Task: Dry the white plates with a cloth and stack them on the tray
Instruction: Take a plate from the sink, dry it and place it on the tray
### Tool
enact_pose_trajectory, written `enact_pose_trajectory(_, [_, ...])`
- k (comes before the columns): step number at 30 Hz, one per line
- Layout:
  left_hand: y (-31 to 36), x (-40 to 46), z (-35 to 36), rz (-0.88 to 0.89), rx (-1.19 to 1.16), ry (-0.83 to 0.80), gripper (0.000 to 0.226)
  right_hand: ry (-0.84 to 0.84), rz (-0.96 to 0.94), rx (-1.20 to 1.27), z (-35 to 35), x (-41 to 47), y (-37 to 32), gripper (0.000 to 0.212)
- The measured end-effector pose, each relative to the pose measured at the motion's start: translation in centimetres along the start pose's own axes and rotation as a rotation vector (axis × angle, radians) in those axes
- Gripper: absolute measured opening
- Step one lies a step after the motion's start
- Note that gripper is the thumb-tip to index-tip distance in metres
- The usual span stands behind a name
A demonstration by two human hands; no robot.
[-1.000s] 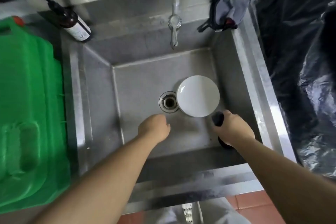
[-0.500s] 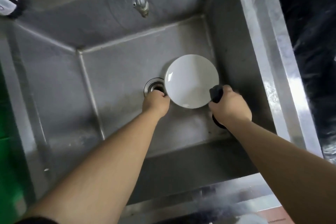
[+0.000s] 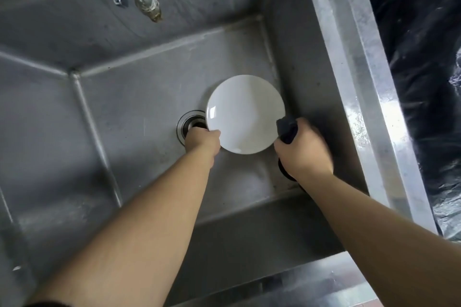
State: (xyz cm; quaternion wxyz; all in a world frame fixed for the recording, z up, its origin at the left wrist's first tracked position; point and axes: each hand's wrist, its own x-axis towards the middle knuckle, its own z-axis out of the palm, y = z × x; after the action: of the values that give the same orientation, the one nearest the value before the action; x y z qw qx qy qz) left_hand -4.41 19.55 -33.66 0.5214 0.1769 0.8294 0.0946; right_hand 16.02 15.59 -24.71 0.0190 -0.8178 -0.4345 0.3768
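From the head view, we reach down into the steel sink (image 3: 124,97), where the white plate (image 3: 245,113) lies on the bottom beside the drain (image 3: 190,127). Our left hand (image 3: 203,141) curls onto the plate's near-left rim, apparently to lift it. Our right hand (image 3: 303,148) stays fisted around the dark cloth (image 3: 287,128), touching the rim, ready to wipe. No tray is in view.

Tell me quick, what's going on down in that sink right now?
Left hand fingers on the white plate rim. Right hand shut on dark cloth. Plate sits beside the drain. Nothing blocking; tray not in view.
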Motion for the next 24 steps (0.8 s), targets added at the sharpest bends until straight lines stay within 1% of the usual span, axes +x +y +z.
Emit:
enact_pose_trajectory(4, [0.0,-0.5,0.2,-0.015,-0.039,0.014,0.021,-0.009,0.017,-0.028,0.1,-0.1,0.3,0.034])
enact_pose_trajectory(7, [0.0,-1.1,0.0,-0.018,-0.091,-0.026,0.01,-0.012,0.032,-0.041,-0.2,-0.5,0.4,0.035])
enact_pose_trajectory(10, [0.1,-1.8,-0.7,-0.037,-0.17,-0.052,0.014,-0.008,0.041,-0.032,-0.9,-1.0,0.3,0.032])
enact_pose_trajectory(14, [-0.2,-3.3,-2.1,-0.112,-0.303,-0.113,0.016,-0.001,0.056,-0.012,-2.1,-2.2,-0.3,0.023])
enact_pose_trajectory(15, [-0.3,-3.7,-2.5,-0.115,-0.339,-0.127,0.015,-0.004,0.059,-0.014,-2.4,-2.5,-0.4,0.024])
enact_pose_trajectory(19, [-0.5,-6.1,-4.5,-0.073,-0.405,-0.187,0.025,-0.019,0.042,-0.085,-3.6,-4.4,-1.4,0.04])
enact_pose_trajectory(22, [-0.3,-8.2,-6.4,-0.024,-0.396,-0.254,0.023,-0.001,0.007,-0.129,-4.7,-6.0,-2.3,0.043])
enact_pose_trajectory(24, [-0.4,-9.6,-8.0,-0.009,-0.412,-0.27,0.027,0.011,-0.014,-0.126,-5.6,-7.2,-2.9,0.044])
